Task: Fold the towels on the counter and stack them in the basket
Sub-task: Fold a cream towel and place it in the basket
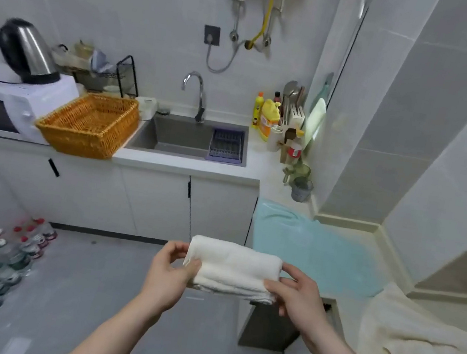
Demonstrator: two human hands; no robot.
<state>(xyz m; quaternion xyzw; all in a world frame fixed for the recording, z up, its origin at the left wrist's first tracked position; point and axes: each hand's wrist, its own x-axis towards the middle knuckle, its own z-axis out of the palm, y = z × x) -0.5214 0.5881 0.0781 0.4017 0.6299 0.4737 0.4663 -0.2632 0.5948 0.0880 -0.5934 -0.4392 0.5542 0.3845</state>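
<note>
Bright even light, floor glare, soft blur, warped edges

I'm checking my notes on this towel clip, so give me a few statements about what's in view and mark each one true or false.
1. Both hands hold the folded white towel, the left hand at one end and the right hand at the other. True.
2. The wicker basket already holds a stack of towels. False: no towel shows inside it.
3. A blue towel lies spread on the counter to the right. True.
4. The basket sits inside the sink. False: it stands on the counter beside the sink, next to the microwave.
5. A kettle stands on top of the microwave. True.
</note>
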